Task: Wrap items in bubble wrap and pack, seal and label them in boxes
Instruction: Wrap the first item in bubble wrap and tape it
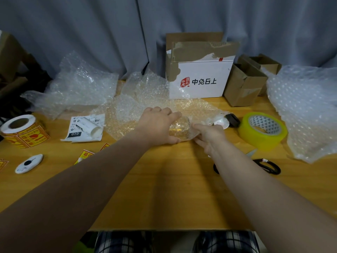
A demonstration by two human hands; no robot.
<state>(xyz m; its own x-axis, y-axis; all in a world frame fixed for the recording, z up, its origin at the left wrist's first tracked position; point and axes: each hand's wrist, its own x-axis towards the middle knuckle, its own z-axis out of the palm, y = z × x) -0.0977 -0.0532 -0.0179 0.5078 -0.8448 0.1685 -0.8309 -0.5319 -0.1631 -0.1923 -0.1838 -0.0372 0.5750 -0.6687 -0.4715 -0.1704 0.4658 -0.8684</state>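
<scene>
Our left hand [157, 125] lies curled over a small roll [179, 128] in the middle of the worktop [164, 189], holding it down. The roll is wrapped in bubble wrap [145, 106]. Our right hand [209, 138] pinches the loose wrap at its end. A yellow tape roll [262, 130] sits near, to the right.

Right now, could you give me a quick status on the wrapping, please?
Left hand pressing on the wrapped item, right hand pinching the bubble wrap edge. White box open behind. Tape roll close by, nothing blocking.
</scene>
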